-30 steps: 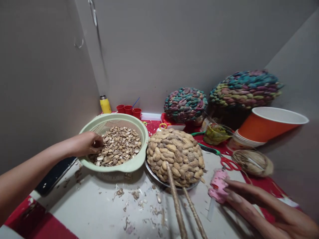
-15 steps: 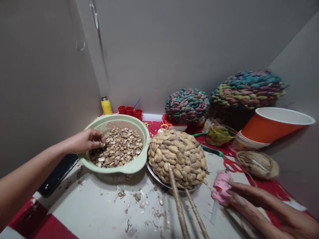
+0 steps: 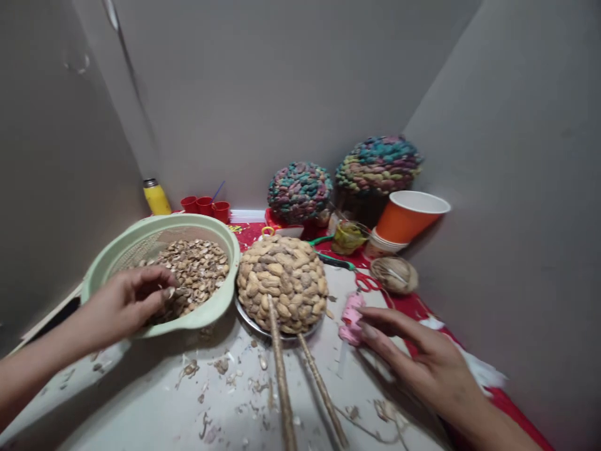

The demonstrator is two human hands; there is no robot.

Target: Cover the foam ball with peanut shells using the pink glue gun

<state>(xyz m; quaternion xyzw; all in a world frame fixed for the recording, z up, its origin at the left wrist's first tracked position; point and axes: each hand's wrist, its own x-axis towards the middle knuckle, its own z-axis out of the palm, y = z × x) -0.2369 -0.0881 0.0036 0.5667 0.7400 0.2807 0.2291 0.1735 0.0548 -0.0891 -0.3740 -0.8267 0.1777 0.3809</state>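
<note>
My left hand (image 3: 141, 294) is over the near side of a pale green colander (image 3: 235, 244). Thumb and fingers pinch a small pale piece of peanut shell (image 3: 169, 292). Below lie many loose peanut shells (image 3: 201, 263). At the right, the fingertips of my right hand (image 3: 417, 351) are on the side of a pink glue gun (image 3: 352, 316), with a clear stick protruding from its near end. Between the hands, a dome covered in peanuts (image 3: 282, 282) sits in a metal dish (image 3: 244, 319). Two brown sticks (image 3: 279, 376) extend from its near side towards me.
Behind stand two coloured peanut-covered domes (image 3: 300, 191), red cups (image 3: 205, 205) and a yellow bottle (image 3: 156, 199). Orange paper cups (image 3: 399, 222), red-handled scissors (image 3: 369, 282) and a twine bundle (image 3: 394, 275) are at the right. Debris litters the white tabletop (image 3: 225, 413).
The view has turned right, so everything appears further left. My left hand has shifted towards the colander's near side, still pinching. My right hand remains at the glue gun.
</note>
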